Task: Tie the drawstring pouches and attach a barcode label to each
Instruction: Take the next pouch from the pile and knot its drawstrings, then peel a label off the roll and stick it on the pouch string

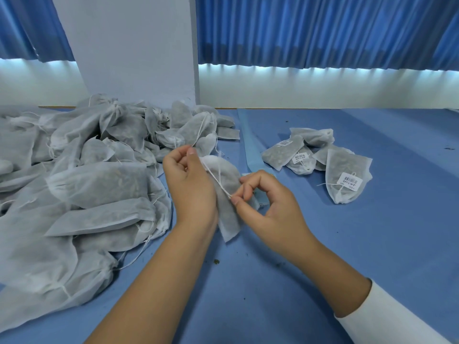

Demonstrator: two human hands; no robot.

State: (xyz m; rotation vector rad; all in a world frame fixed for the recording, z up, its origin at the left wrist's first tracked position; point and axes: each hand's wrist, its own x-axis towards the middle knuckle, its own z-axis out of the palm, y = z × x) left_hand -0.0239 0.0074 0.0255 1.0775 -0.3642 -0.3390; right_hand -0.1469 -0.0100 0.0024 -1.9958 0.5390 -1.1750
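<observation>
A white fabric drawstring pouch point(228, 212) with dark filling hangs between my hands above the blue table. My left hand point(191, 187) grips its gathered top, fingers curled. A thin white drawstring point(218, 181) runs taut from the pouch top down to my right hand point(270, 202), which pinches its end between thumb and forefinger. No barcode label shows on this pouch.
A big heap of unlabelled pouches point(82, 184) covers the table's left half. To the right lies a small group of pouches with barcode labels point(320, 160). A pale blue strip point(250, 147) runs across the blue table point(347, 244). A white pillar and blue curtains stand behind.
</observation>
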